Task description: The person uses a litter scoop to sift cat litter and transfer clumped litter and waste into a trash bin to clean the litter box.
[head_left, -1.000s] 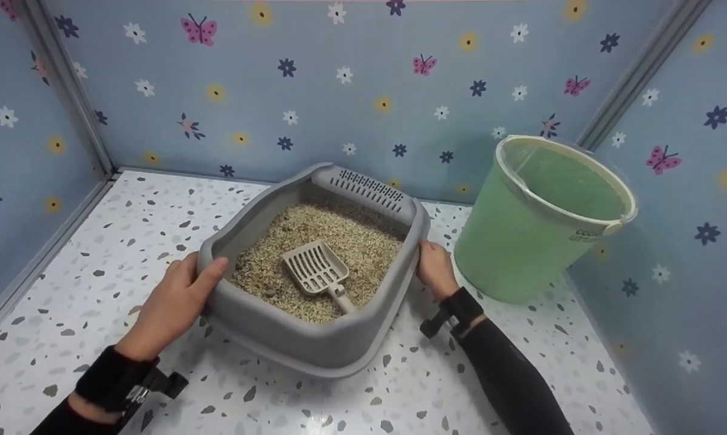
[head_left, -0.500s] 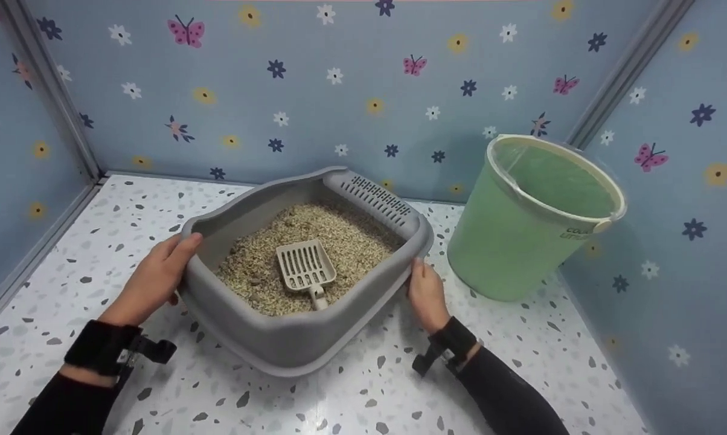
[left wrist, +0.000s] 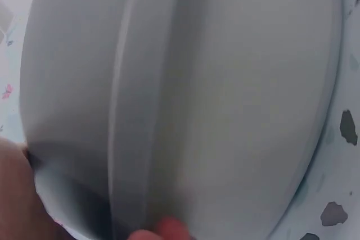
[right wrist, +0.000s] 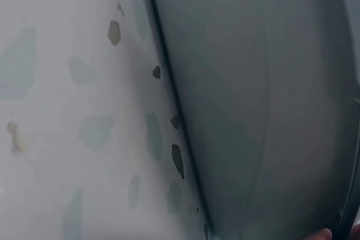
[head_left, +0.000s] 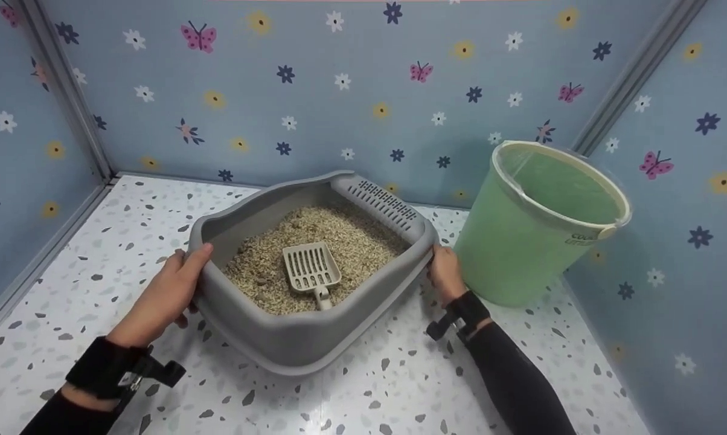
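A grey litter box (head_left: 303,341) with raised sides stands turned at an angle on the floor. Litter (head_left: 363,241) fills its bottom, and a beige slotted litter scoop (head_left: 311,267) lies on top, its handle towards the near side. My left hand (head_left: 164,296) grips the box's left corner, thumb over the rim and fingers below outside. At the right corner my right hand (head_left: 447,272) holds the box under its rim. The box wall (left wrist: 253,94) fills most of the left wrist view, fingertips (left wrist: 169,229) at its lower edge. In the right wrist view, fingertips (right wrist: 322,234) barely show.
A green bin (head_left: 514,235) with a clear liner over its cream rim stands right of the box, close to my right hand. Blue flowered panels (head_left: 339,90) enclose the back and sides. The speckled white floor (head_left: 375,386) runs beneath everything.
The litter box has turned clockwise as seen from above, its near corner swinging left. Both hands have kept hold of it, and the scoop has turned along with it.
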Demonstrator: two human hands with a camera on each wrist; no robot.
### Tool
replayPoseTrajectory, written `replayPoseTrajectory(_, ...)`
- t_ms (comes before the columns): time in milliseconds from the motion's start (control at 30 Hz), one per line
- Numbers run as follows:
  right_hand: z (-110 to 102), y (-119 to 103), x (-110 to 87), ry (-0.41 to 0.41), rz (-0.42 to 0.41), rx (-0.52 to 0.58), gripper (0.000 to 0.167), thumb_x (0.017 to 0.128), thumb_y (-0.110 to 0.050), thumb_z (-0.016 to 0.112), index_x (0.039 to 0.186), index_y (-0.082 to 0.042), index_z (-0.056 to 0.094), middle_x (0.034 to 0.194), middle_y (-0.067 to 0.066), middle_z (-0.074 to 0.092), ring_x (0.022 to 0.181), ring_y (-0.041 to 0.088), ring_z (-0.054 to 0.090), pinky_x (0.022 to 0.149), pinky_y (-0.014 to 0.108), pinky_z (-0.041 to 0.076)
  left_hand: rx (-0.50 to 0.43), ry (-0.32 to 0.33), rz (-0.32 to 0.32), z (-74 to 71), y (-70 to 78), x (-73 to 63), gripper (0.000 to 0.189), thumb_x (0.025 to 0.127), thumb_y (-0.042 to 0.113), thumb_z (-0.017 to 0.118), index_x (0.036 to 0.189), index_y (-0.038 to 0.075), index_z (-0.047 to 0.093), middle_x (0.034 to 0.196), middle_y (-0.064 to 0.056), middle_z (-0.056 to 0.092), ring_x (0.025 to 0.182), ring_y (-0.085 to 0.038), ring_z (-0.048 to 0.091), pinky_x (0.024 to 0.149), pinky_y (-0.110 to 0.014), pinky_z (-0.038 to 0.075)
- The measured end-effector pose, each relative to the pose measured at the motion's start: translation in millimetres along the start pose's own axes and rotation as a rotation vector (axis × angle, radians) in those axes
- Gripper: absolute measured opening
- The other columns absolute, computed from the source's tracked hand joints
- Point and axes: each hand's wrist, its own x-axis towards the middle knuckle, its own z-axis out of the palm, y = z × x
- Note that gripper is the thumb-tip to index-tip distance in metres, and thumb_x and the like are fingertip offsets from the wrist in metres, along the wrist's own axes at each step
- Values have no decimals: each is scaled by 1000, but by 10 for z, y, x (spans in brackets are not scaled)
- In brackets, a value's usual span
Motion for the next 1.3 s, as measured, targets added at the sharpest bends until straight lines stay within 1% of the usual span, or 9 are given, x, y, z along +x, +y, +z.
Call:
replayPoseTrajectory(133,-1,233,192,50,-74,-187,52,120,-39,35,111,-1,69,93,20,69,82,37,70,73,48,59,23,11,22,-27,-3,75,107,106,87,28,159,-6,34,100,-19,53,77,-29,56,54,-41,54)
replayPoseTrajectory(267,1,299,62,92,-154,-299,61,120,-37,31,130,11,68,128,31,69,124,47,66,108,60,52,42,-15,33,-105,-29,213,112,107,85,25,171,-7,20,102,-22,54,80,-30,55,58,-44,55)
replayPoseTrajectory(400,-20,48,-471,85,-179,-241,53,120,-34,33,102,4,65,94,21,62,93,38,62,84,51,51,24,9,37,-178,-70,386,109,109,83,25,175,-3,15,119,-31,53,86,-32,56,61,-45,55)
replayPoseTrajectory(567,-43,-329,-1061,-13,-98,43,44,122,-29,35,83,-12,47,71,0,42,62,18,41,58,33,37,-45,6,28,-226,-85,470,104,108,83,21,179,9,9,156,-38,36,112,-45,57,66,-49,60)
replayPoseTrajectory(700,-126,-331,-954,-25,-35,109,44,121,-31,37,84,-12,49,65,-4,43,50,11,38,46,27,33,-104,-46,-17,-142,-31,312,107,106,86,20,178,7,6,152,-37,37,112,-44,57,66,-52,59)
replayPoseTrajectory(833,-245,-163,-529,-9,-32,51,44,119,-35,40,82,-14,51,59,-5,44,45,11,38,40,28,32,-118,-94,-53,6,59,52,112,106,86,27,175,3,1,143,-38,42,103,-40,59,65,-51,58)
replayPoseTrajectory(1000,-313,105,-136,80,-114,-240,47,119,-37,41,85,-11,60,74,7,57,66,23,54,61,37,47,-108,-68,-40,162,118,-102,108,107,82,39,171,1,7,130,-35,52,93,-36,64,58,-47,58)
replayPoseTrajectory(1133,-302,61,-300,118,-209,-355,52,119,-36,38,106,0,73,107,22,72,98,36,66,90,53,54,-99,-11,-27,145,74,-25,103,107,82,39,166,-1,20,104,-20,56,75,-27,59,53,-40,53)
replayPoseTrajectory(1300,-263,-196,-765,104,-194,-364,55,120,-36,33,111,3,71,117,27,71,112,44,67,101,62,52,-108,-15,-6,-5,10,198,106,108,82,36,173,0,17,125,-29,52,91,-32,59,62,-43,57)
